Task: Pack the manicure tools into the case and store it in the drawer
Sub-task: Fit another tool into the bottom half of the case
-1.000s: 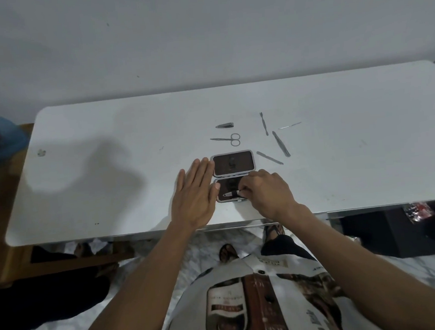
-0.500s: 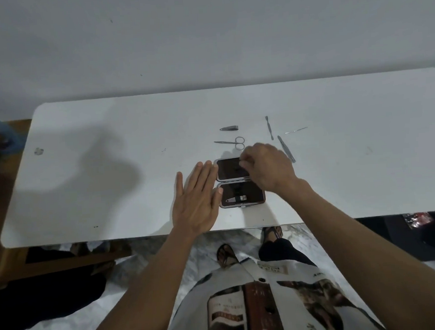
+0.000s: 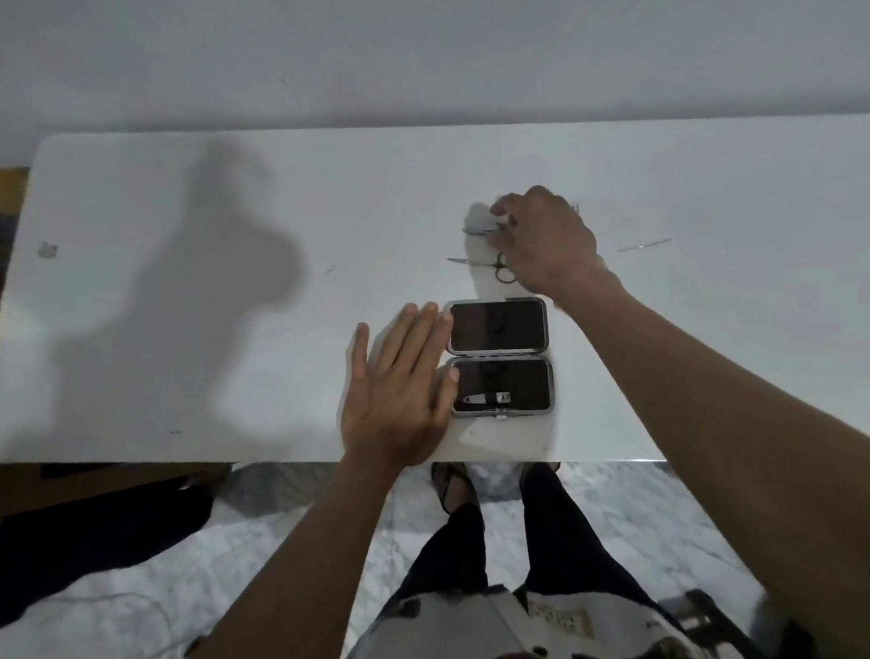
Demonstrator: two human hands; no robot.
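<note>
One clipper (image 3: 485, 399) in case (image 3: 499, 356), scissors (image 3: 490, 264) outside

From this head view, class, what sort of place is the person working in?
Probably a room in a home, not a workshop: a plain white table against a bare wall, a marble-patterned floor, and a small open manicure case at the table's near edge.

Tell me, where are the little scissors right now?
The scissors lie on the white table, just beyond the open case, right beside the right hand that reaches over them.
</note>
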